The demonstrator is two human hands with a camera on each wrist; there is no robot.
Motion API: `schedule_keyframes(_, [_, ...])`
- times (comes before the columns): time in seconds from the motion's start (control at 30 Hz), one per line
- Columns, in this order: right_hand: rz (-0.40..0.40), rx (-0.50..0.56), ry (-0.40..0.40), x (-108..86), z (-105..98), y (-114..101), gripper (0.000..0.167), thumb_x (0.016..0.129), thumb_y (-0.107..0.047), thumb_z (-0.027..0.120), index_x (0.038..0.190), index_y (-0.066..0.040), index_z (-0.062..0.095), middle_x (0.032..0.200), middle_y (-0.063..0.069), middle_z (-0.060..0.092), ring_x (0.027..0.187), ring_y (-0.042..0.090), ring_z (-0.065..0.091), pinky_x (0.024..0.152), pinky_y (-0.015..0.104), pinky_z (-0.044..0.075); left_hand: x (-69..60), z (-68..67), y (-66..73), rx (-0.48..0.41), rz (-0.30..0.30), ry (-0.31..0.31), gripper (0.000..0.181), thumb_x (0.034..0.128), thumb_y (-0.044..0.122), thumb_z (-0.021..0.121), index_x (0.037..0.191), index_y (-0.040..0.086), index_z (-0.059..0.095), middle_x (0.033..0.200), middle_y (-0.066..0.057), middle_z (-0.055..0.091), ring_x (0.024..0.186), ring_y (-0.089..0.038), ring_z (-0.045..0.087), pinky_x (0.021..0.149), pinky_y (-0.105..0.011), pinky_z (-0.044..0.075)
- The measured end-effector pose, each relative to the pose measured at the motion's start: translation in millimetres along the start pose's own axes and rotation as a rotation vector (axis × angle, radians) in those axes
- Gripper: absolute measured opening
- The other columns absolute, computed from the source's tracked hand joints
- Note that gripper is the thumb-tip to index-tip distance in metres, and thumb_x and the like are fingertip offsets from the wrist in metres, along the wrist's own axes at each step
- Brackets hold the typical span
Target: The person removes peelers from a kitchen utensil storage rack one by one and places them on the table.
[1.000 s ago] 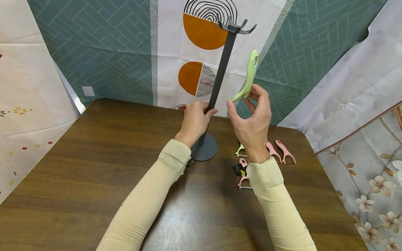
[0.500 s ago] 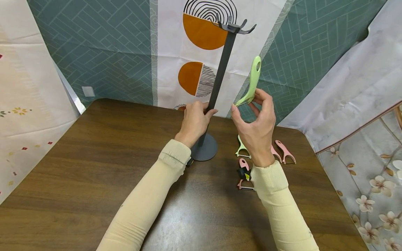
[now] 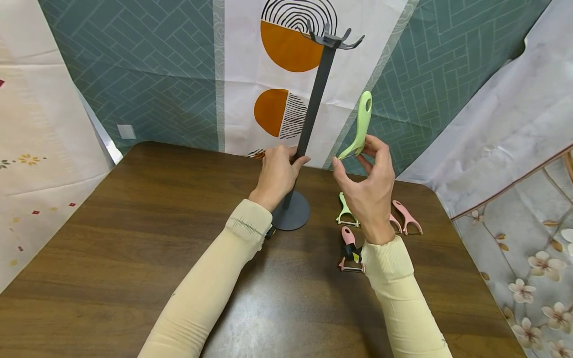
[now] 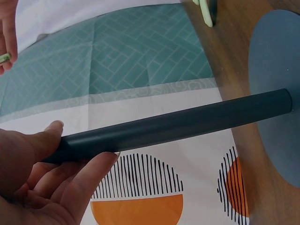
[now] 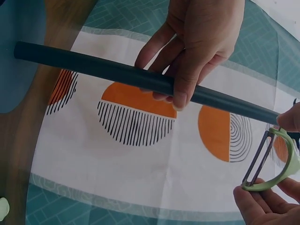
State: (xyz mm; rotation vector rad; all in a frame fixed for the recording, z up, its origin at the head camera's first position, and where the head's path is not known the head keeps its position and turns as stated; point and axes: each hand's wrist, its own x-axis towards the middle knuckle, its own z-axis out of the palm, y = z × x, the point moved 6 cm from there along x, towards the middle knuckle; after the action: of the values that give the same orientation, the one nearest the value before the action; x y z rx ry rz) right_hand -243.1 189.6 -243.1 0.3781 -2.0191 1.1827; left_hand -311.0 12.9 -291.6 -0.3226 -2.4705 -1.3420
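Observation:
My left hand (image 3: 278,174) grips the dark pole of an upright stand (image 3: 317,97); in the left wrist view, thumb and fingers wrap the pole (image 4: 178,124). My right hand (image 3: 369,191) holds a green Y-shaped peeler (image 3: 363,122) in the air, right of the pole. Its handle points up, with a hole near the end. In the right wrist view, thumb and fingers pinch the peeler's head (image 5: 293,166) at either side of the blade. Curved hooks (image 3: 332,41) crown the stand, with nothing hanging on them.
The stand's round base (image 3: 292,214) rests on the brown table (image 3: 179,223). Right of it lie a green peeler (image 3: 343,204), a pink peeler (image 3: 347,234) partly covered by a black object (image 3: 351,252), and another pink peeler (image 3: 405,216) beside one partly hidden behind my right wrist.
My right hand has moved down and slightly right with the green peeler, away from the pole. More of the peelers on the table shows. My left hand has stayed on the pole.

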Motion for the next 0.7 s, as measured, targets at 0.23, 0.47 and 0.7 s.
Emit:
schedule_keyframes(0.23, [0.019, -0.001, -0.016, -3.2, -3.7, 7.4, 0.063, 0.083, -0.014, 0.083, 0.138, -0.006, 0.054, 0.127, 0.011, 0.059, 0.118, 0.016, 0.060, 0.105, 0.030, 0.052, 0.1, 0.7, -0.2, -0.006, 0.008, -0.001, 0.024, 0.0965, 0.030, 0.071, 0.095, 0.007, 0.079, 0.077, -0.007, 0.073, 0.070, -0.021, 0.061, 0.066, -0.034, 0.049])
schedule_keyframes(0.47, [0.024, -0.007, -0.020, -6.1, -6.6, 9.3, 0.063, 0.084, -0.016, 0.083, 0.139, -0.009, 0.054, 0.127, 0.009, 0.059, 0.117, 0.014, 0.059, 0.104, 0.029, 0.052, -0.2, 0.2, 0.1, -0.003, 0.013, -0.002, 0.025, 0.0966, 0.031, 0.071, 0.096, 0.007, 0.079, 0.075, -0.005, 0.071, 0.068, -0.020, 0.061, 0.065, -0.033, 0.048])
schedule_keyframes(0.7, [0.028, -0.025, -0.022, -8.6, -9.8, 11.3, 0.061, 0.084, -0.018, 0.082, 0.139, -0.011, 0.055, 0.126, 0.009, 0.060, 0.116, 0.013, 0.059, 0.103, 0.028, 0.053, -0.4, 0.5, -0.5, -0.006, 0.009, -0.008, 0.025, 0.0969, 0.031, 0.071, 0.097, 0.008, 0.078, 0.073, -0.005, 0.069, 0.066, -0.021, 0.061, 0.063, -0.033, 0.048])
